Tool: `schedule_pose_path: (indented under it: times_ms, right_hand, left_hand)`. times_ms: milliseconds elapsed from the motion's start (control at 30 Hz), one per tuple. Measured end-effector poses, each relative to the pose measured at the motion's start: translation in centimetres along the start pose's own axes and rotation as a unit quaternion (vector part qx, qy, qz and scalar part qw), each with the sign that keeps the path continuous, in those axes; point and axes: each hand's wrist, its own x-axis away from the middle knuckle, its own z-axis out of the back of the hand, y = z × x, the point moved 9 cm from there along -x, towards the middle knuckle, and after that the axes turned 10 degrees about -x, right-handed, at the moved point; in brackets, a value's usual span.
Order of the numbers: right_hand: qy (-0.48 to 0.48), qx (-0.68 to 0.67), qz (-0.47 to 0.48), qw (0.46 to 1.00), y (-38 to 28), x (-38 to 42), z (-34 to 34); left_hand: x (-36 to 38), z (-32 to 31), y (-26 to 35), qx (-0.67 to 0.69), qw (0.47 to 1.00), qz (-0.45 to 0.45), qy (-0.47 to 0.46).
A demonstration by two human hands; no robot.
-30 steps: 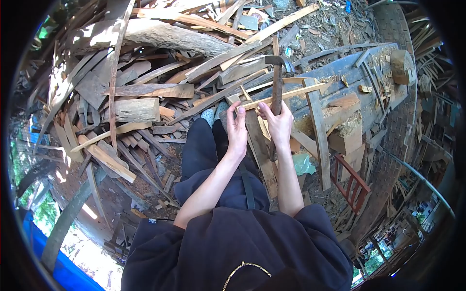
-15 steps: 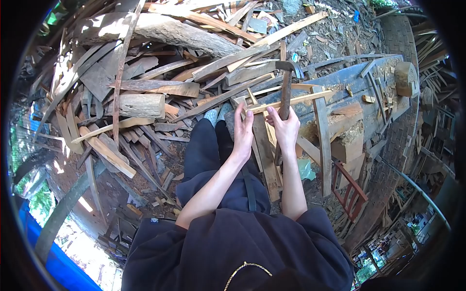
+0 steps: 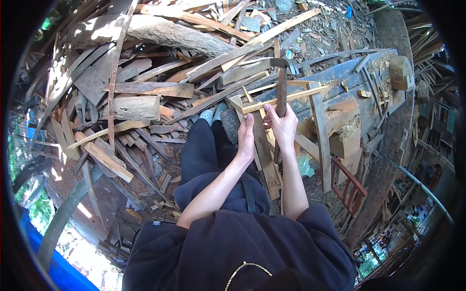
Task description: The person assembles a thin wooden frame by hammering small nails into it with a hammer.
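My right hand grips the handle of a hammer, whose dark head points up and away over a long grey workbench. My left hand rests its fingertips against the near end of a thin pale wooden strip, which lies across the bench as part of a small slat frame. Both hands sit close together above my dark trousers, and my light shoes show just beyond my knees.
A big heap of planks, offcuts and logs covers the ground to the left and ahead. A short log lies in it. A wooden block stands at the bench's far end. A red frame leans below the bench.
My left hand has slid down a little from the strip's end, and the hammer has stayed upright in my right hand with only slight shifts.
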Motion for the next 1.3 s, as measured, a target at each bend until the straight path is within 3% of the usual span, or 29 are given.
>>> schedule_pose_path:
  times_ms: [200,400,467,700,800,833,1000,1067,1200,1300]
  right_hand:
    - [-0.001,0.047,0.034,0.998,-0.3,0.1,0.1]
    - [0.013,0.041,0.014,0.999,1.1,0.0,0.3]
    - [0.019,0.157,0.084,0.984,0.4,-0.7,0.6]
    - [-0.001,0.148,0.031,0.988,0.5,-1.2,0.8]
    - [-0.004,0.096,0.101,0.99,0.4,-1.5,0.5]
    - [-0.007,0.11,0.125,0.986,0.2,-1.7,0.4]
    - [0.005,0.113,0.172,0.979,-0.9,-0.9,0.4]
    - [-0.021,0.133,0.123,0.983,-0.4,-1.3,0.3]
    - [-0.002,0.101,0.134,0.986,-1.0,-0.4,0.5]
    - [-0.01,0.089,0.13,0.988,-1.2,-0.5,0.3]
  left_hand:
    - [-0.6,-0.8,0.6,0.067,0.997,0.029,-0.024]
    - [-1.2,-0.7,1.1,0.038,0.998,0.017,0.04]
    - [-1.5,-0.5,0.8,0.024,0.997,0.023,0.075]
    - [-1.2,-0.7,1.6,-0.018,0.992,0.01,0.123]
    - [-1.3,0.0,2.2,-0.074,0.981,-0.014,0.177]
    - [-1.6,-0.2,1.3,-0.066,0.988,0.03,0.139]
    - [-0.8,-0.2,1.5,-0.063,0.987,0.01,0.148]
    - [-1.4,0.3,1.6,-0.078,0.984,0.018,0.156]
    - [-2.4,0.6,0.5,-0.05,0.987,0.015,0.149]
    - [-4.5,1.0,-1.4,-0.03,0.996,0.024,0.08]
